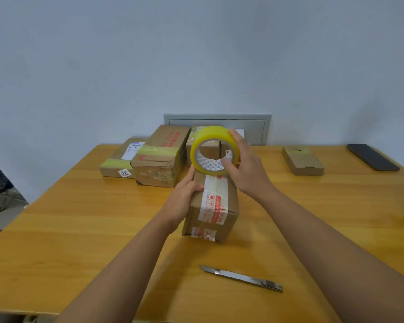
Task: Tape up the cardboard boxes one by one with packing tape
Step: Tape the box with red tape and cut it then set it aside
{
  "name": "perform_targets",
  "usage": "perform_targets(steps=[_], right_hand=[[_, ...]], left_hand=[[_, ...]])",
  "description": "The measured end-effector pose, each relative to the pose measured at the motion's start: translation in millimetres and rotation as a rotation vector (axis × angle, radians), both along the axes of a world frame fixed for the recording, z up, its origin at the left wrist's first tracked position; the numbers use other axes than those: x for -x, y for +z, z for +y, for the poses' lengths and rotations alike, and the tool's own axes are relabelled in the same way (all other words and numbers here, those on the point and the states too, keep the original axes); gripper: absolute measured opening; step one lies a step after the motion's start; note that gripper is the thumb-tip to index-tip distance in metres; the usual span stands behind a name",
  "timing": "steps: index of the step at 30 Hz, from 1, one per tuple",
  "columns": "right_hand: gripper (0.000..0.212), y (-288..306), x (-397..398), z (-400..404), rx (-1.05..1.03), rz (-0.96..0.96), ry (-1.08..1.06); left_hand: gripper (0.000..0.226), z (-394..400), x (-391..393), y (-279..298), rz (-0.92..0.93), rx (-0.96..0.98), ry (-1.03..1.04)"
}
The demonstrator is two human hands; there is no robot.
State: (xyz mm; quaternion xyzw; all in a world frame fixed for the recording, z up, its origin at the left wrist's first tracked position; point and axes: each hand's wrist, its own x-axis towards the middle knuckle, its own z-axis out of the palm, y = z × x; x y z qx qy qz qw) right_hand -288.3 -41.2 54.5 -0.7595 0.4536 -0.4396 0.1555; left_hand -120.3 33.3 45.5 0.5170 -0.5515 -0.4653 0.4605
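At the middle of the table: a small cardboard box [211, 206] stands under both hands, with a roll of yellow packing tape [214, 150] held at its far top edge
Right hand: the right hand [245, 169] grips the roll, thumb inside the core and fingers over the outer rim
Left hand: the left hand [184, 197] clasps the box's left side, fingers curled over the top edge
Tape end: probably being stuck at the far edge, though the roll hides it
Doing it well: press the end down firmly, keep the box braced, pull the roll straight toward the body along the printed old strip [214, 201], keeping tension even
Cutting: the utility knife [241, 278] lies near, in front of the box
Further out: 3 taped boxes [159, 157] at the back of the table [79, 229]; a flat carton [302, 160] and a phone [372, 157] well apart at right
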Motion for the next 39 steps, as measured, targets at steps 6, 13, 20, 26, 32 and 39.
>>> perform_targets(steps=[6,13,20,26,32,39], right_hand=[[0.075,-11,-21,-2,-0.084,-0.064,0.138],[0.074,-10,-15,-6,-0.112,-0.118,0.160],[0.073,-4,-11,-14,-0.145,-0.095,0.237],[0.062,10,10,-11,-0.164,-0.172,0.283],[0.049,10,66,-8,-0.087,-0.071,0.128],[0.050,-2,96,-1,-0.052,0.080,0.090]], left_hand=[[0.024,8,-23,1,-0.939,0.302,0.253],[0.072,7,-14,-20,-1.264,0.751,-0.119],[0.074,6,-18,-28,-1.270,0.728,-0.094],[0.077,11,-20,-24,-1.220,0.648,-0.114],[0.080,14,-13,-18,-1.242,0.599,-0.120],[0.080,13,-15,-19,-1.252,0.556,-0.127]])
